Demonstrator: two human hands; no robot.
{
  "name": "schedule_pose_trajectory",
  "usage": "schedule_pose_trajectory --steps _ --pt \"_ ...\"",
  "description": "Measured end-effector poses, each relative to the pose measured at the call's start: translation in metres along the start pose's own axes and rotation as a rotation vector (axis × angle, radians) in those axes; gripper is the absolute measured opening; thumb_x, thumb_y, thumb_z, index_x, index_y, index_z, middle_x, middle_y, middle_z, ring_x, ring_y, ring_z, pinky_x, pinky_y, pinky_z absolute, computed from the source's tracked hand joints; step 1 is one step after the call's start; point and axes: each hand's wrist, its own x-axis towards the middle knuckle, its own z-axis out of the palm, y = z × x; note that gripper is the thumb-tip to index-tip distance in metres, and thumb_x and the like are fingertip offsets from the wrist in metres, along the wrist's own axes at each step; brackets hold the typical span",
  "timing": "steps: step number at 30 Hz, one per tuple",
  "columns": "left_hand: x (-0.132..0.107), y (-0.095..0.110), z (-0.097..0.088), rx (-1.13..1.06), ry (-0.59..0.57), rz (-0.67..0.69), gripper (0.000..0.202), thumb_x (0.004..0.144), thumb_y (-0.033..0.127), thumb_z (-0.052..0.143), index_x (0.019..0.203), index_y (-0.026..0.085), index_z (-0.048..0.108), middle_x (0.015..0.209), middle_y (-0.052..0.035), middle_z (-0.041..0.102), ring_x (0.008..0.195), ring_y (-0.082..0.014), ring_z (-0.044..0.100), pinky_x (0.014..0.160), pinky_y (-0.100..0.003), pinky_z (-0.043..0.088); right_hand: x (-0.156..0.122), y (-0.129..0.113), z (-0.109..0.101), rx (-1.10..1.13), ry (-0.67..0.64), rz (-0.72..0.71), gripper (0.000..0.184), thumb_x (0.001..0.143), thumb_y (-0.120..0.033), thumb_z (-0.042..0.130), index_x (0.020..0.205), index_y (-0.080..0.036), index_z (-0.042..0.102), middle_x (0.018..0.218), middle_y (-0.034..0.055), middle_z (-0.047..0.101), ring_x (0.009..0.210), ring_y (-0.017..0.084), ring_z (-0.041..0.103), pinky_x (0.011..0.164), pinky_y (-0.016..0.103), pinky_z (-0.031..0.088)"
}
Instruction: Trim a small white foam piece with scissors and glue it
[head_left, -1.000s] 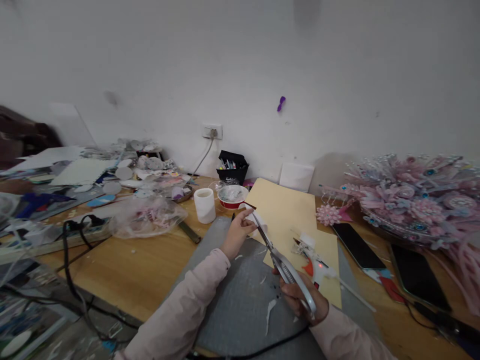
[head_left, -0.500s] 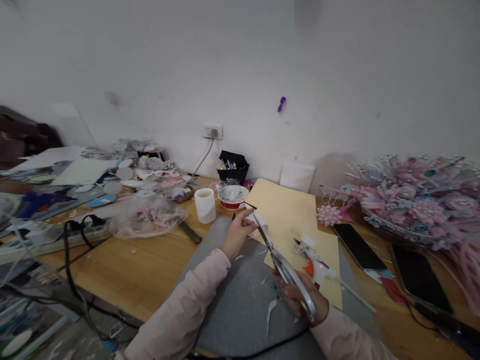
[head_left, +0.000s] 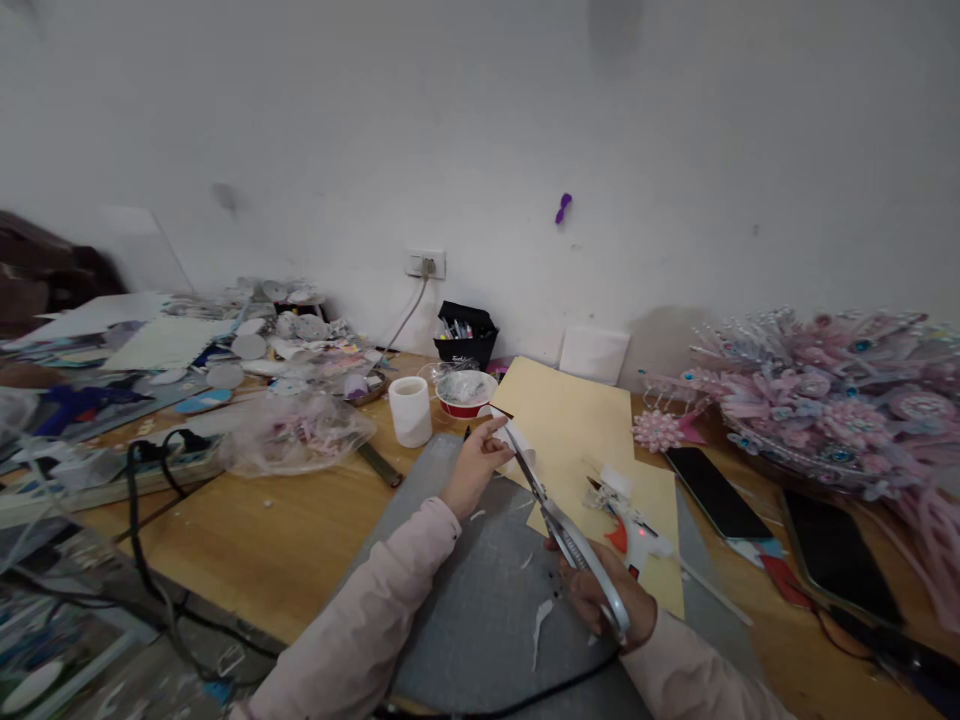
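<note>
The right hand (head_left: 600,595) hides the scissors' (head_left: 559,520) handles; sleeves run off-frame.

White wall (head_left: 675,150), socket (head_left: 424,264); cluttered wooden table (head_left: 285,540).

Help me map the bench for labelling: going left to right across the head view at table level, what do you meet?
Black cable → plastic bag → white cup → left hand → scissors in the right hand → glue gun → phone → pink decorations.
</note>
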Motion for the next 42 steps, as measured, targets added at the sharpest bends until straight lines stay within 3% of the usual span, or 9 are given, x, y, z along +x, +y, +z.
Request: schedule_pose_trajectory --steps 8,15,21,27,38,42 --pt "0.0001 0.0004 -0.0006 -0.005 -0.010 0.001 0.053 0.055 0.010 0.062 0.107 0.011 0.051 0.064 0.0048 0.051 0.061 -0.0068 0.046 0.062 -0.019 0.035 -0.0006 -0.0024 0.0024 0.014 0.021 0.005 0.042 0.046 -0.025 0.073 0.083 -0.013 0.056 0.047 -0.0100 0.043 0.022 0.000 0.029 0.022 0.013 0.017" --pt "-0.0007 0.0023 -0.0004 -0.005 -0.014 0.013 0.052 0.055 0.010 0.062 0.107 0.012 0.052 0.063 0.0047 0.051 0.060 -0.0071 0.046 0.062 -0.019 0.035 0.0000 0.0035 -0.0031 0.013 0.005 -0.028 0.041 0.056 -0.043 0.071 0.083 -0.015 0.058 0.043 -0.0116 0.036 0.022 -0.001 0.023 0.023 0.012 0.016" --pt "-0.0019 -0.0004 0.0021 0.018 -0.031 0.003 0.054 0.055 0.011 0.063 0.107 0.011 0.052 0.060 0.0052 0.051 0.058 -0.0068 0.046 0.060 -0.019 0.034 0.0003 0.0032 -0.0042 0.035 0.005 -0.022 0.043 0.055 -0.049 0.070 0.079 -0.016 0.059 0.042 -0.0111 0.037 0.023 -0.002 0.021 0.023 0.011 0.015" --pt "-0.0029 -0.0007 0.0022 0.017 -0.039 -0.001 0.055 0.055 0.012 0.063 0.109 0.012 0.051 0.060 0.0055 0.051 0.057 -0.0065 0.046 0.060 -0.019 0.034 0.0012 0.0066 -0.0064 -0.002 -0.013 -0.043 0.043 0.052 -0.036 0.074 0.086 -0.015 0.057 0.041 -0.0118 0.038 0.022 0.000 0.026 0.023 0.012 0.016" --pt "-0.0026 0.0007 0.0028 0.015 -0.048 0.007 0.055 0.055 0.012 0.063 0.109 0.011 0.050 0.059 0.0063 0.050 0.056 -0.0062 0.045 0.059 -0.019 0.034 -0.0009 -0.0014 0.0022 -0.023 0.026 -0.006 0.054 0.048 -0.029 0.071 0.097 -0.012 0.053 0.045 -0.0108 0.042 0.023 0.000 0.026 0.023 0.013 0.014" --pt "-0.0030 0.0005 0.0025 0.026 -0.046 -0.001 0.054 0.055 0.013 0.063 0.108 0.012 0.051 0.060 0.0058 0.050 0.056 -0.0066 0.045 0.059 -0.020 0.034 -0.0008 -0.0017 0.0024 -0.024 0.026 -0.009 0.050 0.049 -0.026 0.068 0.096 -0.012 0.053 0.047 -0.0105 0.043 0.022 0.000 0.027 0.023 0.013 0.015"
